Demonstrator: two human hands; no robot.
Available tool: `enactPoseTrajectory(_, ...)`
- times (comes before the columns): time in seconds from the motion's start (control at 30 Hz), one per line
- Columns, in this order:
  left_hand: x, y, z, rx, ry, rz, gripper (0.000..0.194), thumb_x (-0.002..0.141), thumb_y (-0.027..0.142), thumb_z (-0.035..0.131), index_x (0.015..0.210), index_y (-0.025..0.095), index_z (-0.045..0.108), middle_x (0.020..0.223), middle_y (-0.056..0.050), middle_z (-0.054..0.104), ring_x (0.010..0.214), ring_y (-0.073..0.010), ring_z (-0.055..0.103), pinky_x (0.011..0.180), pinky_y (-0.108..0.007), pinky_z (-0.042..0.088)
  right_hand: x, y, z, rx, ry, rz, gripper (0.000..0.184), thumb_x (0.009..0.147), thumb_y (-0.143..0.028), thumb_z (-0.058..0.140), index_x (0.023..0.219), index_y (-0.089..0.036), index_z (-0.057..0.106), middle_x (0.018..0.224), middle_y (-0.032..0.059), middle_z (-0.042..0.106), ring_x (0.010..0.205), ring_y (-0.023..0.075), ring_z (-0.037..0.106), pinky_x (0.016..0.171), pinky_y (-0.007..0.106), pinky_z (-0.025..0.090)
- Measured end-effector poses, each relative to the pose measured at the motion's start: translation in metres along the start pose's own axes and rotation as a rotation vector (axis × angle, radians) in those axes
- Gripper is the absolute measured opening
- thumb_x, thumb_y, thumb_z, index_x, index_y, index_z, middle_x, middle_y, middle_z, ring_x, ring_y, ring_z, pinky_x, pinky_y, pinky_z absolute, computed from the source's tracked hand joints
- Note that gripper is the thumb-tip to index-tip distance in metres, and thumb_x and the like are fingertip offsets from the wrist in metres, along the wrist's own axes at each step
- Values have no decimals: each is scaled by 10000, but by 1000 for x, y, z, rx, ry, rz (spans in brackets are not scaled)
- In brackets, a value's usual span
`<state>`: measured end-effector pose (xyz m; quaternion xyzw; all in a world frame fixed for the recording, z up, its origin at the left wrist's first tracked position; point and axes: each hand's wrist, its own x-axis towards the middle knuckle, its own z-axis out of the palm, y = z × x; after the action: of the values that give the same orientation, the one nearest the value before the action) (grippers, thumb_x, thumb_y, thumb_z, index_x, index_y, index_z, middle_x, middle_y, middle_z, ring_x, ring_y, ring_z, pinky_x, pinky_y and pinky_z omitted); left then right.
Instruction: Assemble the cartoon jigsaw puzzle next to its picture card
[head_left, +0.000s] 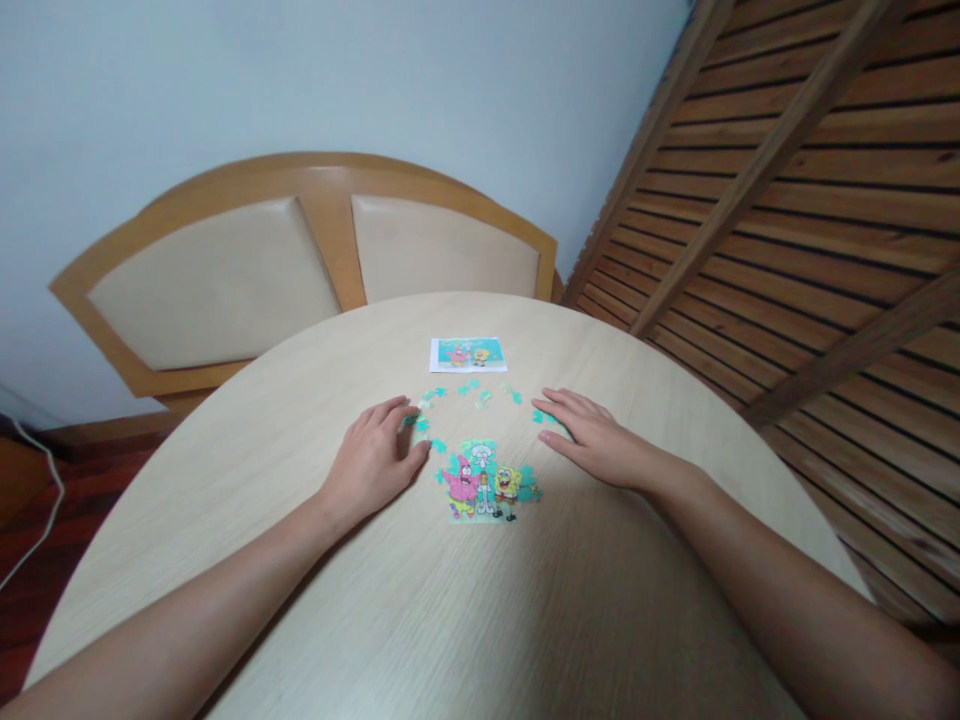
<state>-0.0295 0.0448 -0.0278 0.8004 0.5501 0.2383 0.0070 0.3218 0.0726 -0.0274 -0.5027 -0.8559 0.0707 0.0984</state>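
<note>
A partly joined cartoon jigsaw (485,482) lies on the round pale wooden table (480,600), between my two hands. My left hand (375,460) rests palm down to its left, fingers loosely curled over a teal loose piece (417,424). My right hand (589,438) lies flat to the right, fingers stretched toward teal pieces (541,416). Several more loose teal pieces (471,392) are scattered in an arc beyond the jigsaw. A small reference picture (468,354) lies farther back.
A wooden bench back with two cream padded panels (300,260) stands behind the table against a pale wall. A slatted wooden panel (810,200) leans at the right. A white cable (37,500) runs over the dark floor at the left.
</note>
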Motion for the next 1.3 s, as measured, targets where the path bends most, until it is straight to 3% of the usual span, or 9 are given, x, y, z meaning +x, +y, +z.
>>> enactPoseTrajectory(0.17, 5, -4, -8, 10, -33, 0, 283, 992, 342, 506, 1108, 176, 704, 1211, -99, 711, 1124, -303, 632, 1013, -512, 496, -1, 1, 0, 10, -1, -4, 633, 1014, -591, 376, 1506, -208, 486, 1614, 147, 395, 1490, 358, 351, 1202, 574, 316)
enactPoseTrajectory(0.4, 12, -13, -13, 15, -68, 28, 209, 954, 270, 548, 1031, 190, 725, 1064, -82, 750, 1004, -291, 655, 942, -480, 506, 0, 2, 1, 2, 2, -8, 636, 1013, -592, 384, 1510, -207, 479, 1618, 144, 388, 1494, 358, 345, 1200, 569, 324)
enactPoseTrajectory(0.7, 12, -14, -10, -94, -60, 21, 194, 920, 228, 536, 1017, 183, 698, 1016, -95, 747, 966, -286, 652, 902, -459, 509, 0, -4, -3, -13, 11, -24, 601, 1019, -528, 416, 1499, -175, 491, 1601, 162, 411, 1481, 354, 367, 1200, 562, 331)
enactPoseTrajectory(0.87, 10, -12, -9, -154, -52, 35, 192, 924, 190, 522, 1023, 191, 686, 1023, -89, 742, 963, -269, 655, 898, -445, 519, -1, -25, -11, 1, 61, -127, 536, 1006, -482, 487, 1466, -210, 526, 1579, 137, 450, 1474, 342, 376, 1193, 559, 339)
enactPoseTrajectory(1.1, 8, -15, -9, -51, -62, 51, 204, 958, 242, 532, 1046, 191, 709, 1054, -108, 693, 987, -274, 619, 916, -455, 510, -9, -68, -21, 75, -17, -359, 573, 943, -542, 606, 1414, -217, 583, 1560, 139, 477, 1465, 350, 377, 1191, 574, 317)
enactPoseTrajectory(1.3, 10, -15, -12, -76, -89, 93, 189, 972, 243, 499, 951, 192, 680, 1017, -91, 707, 967, -259, 622, 924, -447, 488, -12, -76, -20, 127, -76, -426, 535, 901, -492, 671, 1386, -269, 626, 1547, 120, 495, 1433, 357, 420, 1172, 588, 333)
